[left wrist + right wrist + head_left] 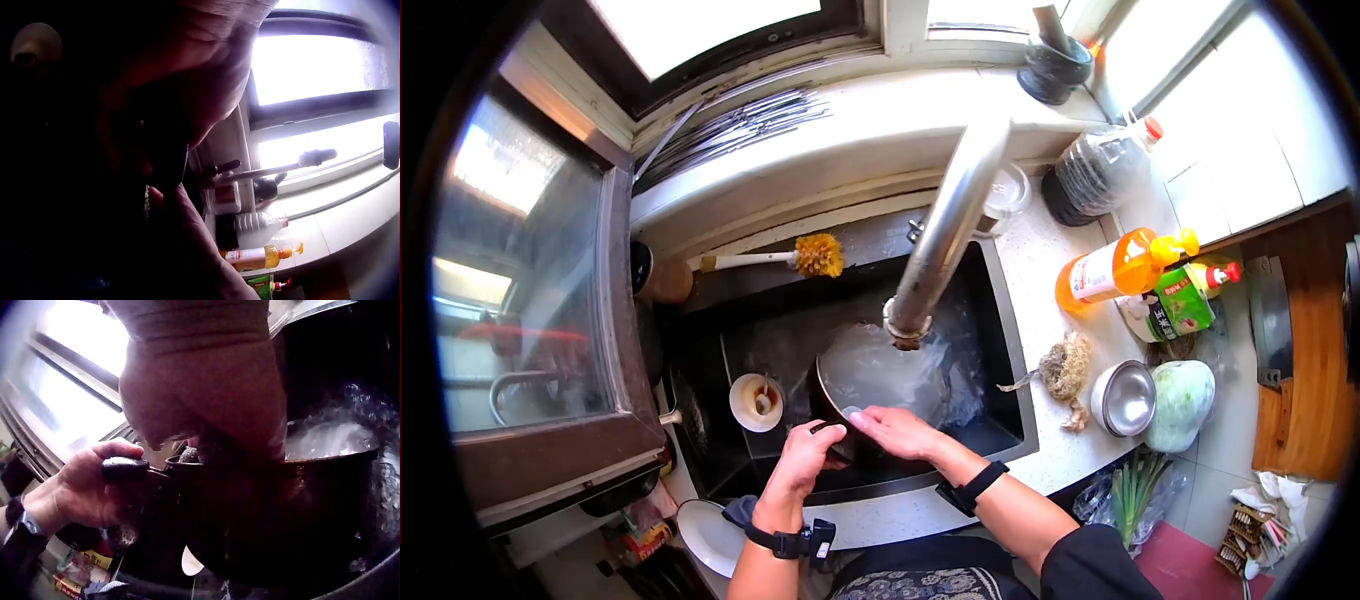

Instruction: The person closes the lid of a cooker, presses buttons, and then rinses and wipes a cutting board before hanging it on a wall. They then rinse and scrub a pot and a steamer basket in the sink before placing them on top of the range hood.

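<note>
A dark pot (821, 385) with cloudy water in it stands tilted in the black sink. My left hand (805, 455) grips its black handle (125, 469), thumb on top. At the rim beside the handle is my right hand (895, 432), with its fingers curled down over the edge. A silvery mesh scrubber (188, 455) shows at the fingers of this hand (203, 394); most of it is hidden. The left wrist view is very dark, with the left hand (206, 69) above and part of the right hand (203, 237) below.
The metal faucet (945, 235) hangs over the pot. A white bowl (756, 402) sits in the sink's left part, and a yellow brush (818, 256) lies behind. On the right counter are an orange bottle (1105, 272), a metal bowl (1127, 398) and a fibrous scrubber (1064, 368).
</note>
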Demonstrator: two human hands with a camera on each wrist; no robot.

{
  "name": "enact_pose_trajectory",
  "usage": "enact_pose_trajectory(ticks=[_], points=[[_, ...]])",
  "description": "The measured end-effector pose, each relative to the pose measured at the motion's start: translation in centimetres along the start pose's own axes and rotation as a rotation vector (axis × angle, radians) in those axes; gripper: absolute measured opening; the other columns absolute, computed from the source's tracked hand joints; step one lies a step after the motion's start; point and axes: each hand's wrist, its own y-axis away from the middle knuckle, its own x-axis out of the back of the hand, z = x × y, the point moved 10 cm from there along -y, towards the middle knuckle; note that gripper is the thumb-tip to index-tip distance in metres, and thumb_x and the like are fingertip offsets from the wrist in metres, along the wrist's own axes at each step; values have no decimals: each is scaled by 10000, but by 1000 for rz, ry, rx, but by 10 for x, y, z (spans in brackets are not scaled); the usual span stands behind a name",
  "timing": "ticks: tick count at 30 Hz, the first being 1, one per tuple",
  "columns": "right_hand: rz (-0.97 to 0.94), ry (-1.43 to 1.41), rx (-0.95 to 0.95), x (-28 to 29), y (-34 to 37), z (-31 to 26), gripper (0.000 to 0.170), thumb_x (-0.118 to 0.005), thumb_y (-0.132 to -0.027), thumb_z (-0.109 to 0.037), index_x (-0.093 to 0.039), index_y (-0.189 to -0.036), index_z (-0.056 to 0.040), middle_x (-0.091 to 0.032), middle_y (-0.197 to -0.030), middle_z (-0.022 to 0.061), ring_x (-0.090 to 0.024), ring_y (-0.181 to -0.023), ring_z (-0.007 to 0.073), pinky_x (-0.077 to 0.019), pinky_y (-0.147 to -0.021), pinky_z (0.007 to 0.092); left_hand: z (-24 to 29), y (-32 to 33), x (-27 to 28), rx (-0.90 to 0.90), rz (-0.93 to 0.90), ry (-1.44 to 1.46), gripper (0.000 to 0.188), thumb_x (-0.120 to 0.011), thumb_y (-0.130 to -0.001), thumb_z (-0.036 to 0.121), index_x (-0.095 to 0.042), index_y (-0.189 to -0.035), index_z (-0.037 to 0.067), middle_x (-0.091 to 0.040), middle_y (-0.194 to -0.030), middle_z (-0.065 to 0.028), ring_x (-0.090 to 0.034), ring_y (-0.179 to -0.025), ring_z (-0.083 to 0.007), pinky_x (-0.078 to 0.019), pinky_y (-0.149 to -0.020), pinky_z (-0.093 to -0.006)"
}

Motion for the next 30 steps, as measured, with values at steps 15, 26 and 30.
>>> enact_pose_trajectory(ticks=[15, 26, 30], points=[[6, -699, 447, 2, 7, -50, 260, -433, -1003, -251, -549, -1031, -20, -544, -876, -22, -468, -800, 60, -434, -685, 225, 88, 58, -41, -307, 211, -216, 346, -725, -813, 286, -536, -714, 13, -534, -644, 6, -475, -565, -43, -450, -500, -217], [-201, -910, 554, 4, 22, -74, 216, -464, -986, -217, -567, -1000, -27, -555, -904, -18, -471, -834, 56, -440, -728, 249, 101, 77, -50, -472, 315, -453, 346, -789, -747, 253, -533, -748, 21, -503, -629, 44, -408, -579, -24, -354, -487, -206], [-15, -631, 546, 22, 34, -91, 256, -459, -987, -247, -566, -944, -19, -596, -834, 60, -547, -751, 127, -454, -666, 302, 96, 78, -41, -453, 261, -308, 280, -727, -788, 238, -559, -804, 16, -522, -674, 41, -429, -626, -39, -371, -542, -211]])
